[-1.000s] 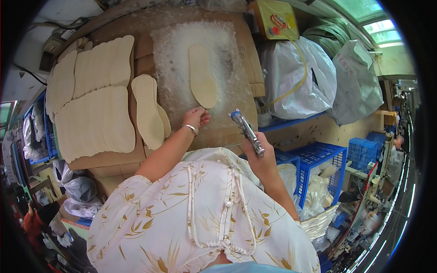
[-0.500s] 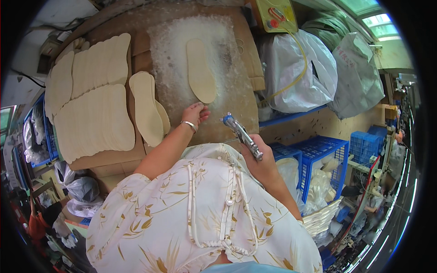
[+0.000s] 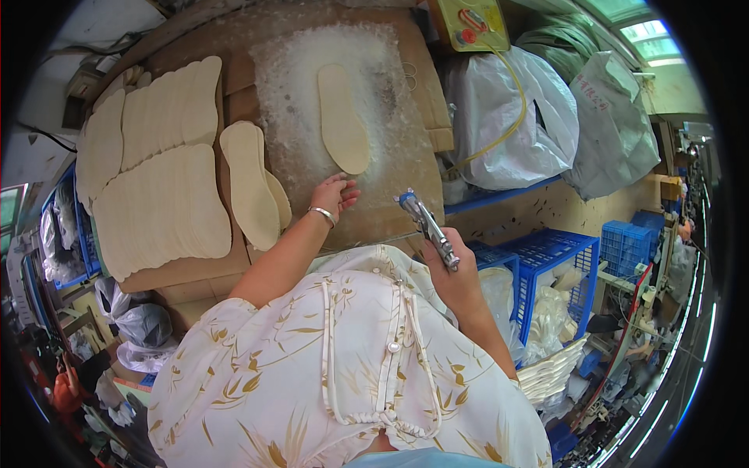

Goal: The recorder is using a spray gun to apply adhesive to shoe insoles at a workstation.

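A single cream insole point(image 3: 343, 121) lies flat on a board point(image 3: 289, 109) coated with whitish residue, its lower end toward me. Just below that end is my left hand point(image 3: 337, 196), a bracelet on its wrist. Its fingers are loosely bent and apart, with nothing seen in them; whether the fingertips touch the insole I cannot tell. To the right, my right hand point(image 3: 456, 273) grips a metal spray gun point(image 3: 427, 228) with a blue tip, which points up and left over the board's near edge.
Left of the board lie a few loose insoles point(image 3: 251, 183) and large stacks of insoles point(image 3: 168, 214). At the right are a white plastic bag point(image 3: 511, 125), a yellow hose point(image 3: 521, 101) running from a yellow container point(image 3: 468, 23), and blue crates point(image 3: 558, 257).
My right hand has shifted slightly right with the spray gun, so its tip sits farther from my left hand. The left hand and the insole have stayed nearly in place.
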Motion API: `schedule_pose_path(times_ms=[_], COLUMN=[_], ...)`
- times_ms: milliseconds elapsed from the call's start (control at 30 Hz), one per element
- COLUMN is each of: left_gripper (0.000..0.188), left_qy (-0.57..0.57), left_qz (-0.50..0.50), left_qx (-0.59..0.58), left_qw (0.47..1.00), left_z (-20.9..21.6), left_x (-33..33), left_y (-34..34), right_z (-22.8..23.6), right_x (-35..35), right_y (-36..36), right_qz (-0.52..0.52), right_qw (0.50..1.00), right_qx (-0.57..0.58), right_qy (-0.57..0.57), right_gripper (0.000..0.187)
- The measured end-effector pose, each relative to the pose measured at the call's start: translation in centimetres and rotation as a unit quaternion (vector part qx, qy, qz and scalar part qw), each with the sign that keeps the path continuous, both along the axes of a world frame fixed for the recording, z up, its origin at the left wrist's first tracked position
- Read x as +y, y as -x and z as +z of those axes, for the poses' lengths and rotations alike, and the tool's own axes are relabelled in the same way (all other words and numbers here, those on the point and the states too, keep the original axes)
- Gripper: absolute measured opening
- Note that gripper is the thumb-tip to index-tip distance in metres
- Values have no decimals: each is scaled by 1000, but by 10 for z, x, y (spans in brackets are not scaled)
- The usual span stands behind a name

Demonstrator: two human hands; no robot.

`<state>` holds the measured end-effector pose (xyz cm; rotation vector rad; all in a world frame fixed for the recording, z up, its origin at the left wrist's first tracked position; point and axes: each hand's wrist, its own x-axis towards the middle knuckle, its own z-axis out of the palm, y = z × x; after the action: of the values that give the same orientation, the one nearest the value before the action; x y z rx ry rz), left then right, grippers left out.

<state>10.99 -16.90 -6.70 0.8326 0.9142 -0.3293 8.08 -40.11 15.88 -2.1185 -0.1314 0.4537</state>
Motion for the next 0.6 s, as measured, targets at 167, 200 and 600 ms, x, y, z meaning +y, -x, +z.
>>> schedule_pose_path(times_ms=[167, 200, 600], left_gripper=[44, 44, 46], left_qy=[14, 17, 33], left_qz=[-6, -7, -5], left_qx=[3, 0, 1], left_qw=[1000, 1000, 999], left_z=[4, 4, 2], left_x=[0, 1, 2], left_y=[1, 2, 4], right_z=[4, 2, -3], right_x=[1, 0, -10], right_y=[6, 5, 5], right_qz=[48, 48, 4], right_qw=[999, 998, 1000], right_qx=[-6, -6, 9], right_qy=[-26, -26, -10], right_gripper=[20, 20, 19])
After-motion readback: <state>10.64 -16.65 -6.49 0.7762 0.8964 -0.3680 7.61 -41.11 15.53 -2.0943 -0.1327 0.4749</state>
